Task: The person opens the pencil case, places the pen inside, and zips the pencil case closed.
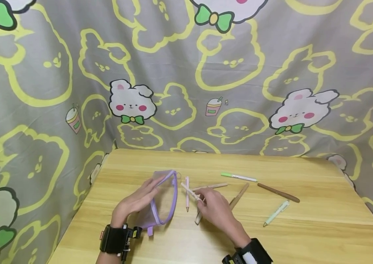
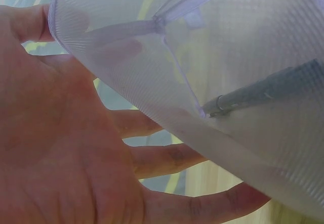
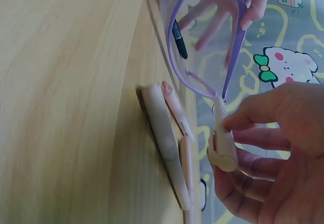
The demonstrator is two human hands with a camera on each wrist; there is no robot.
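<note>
Cream pen (image 1: 193, 193) at fingertips of pinching right grip (image 1: 215, 204), left grip (image 1: 139, 199) spread, touching mesh pouch (image 1: 175, 198)

The left hand (image 1: 140, 200) has its fingers extended while the right hand (image 1: 214, 205) pinches with curled fingers.

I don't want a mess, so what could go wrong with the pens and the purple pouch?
The cream pen in the right hand might snag on the rim of the purple pouch, since its far end points that way. The pouch might flop shut if the left hand, resting against it, slips. The right hand might also bump the pink pen lying close by.
</note>
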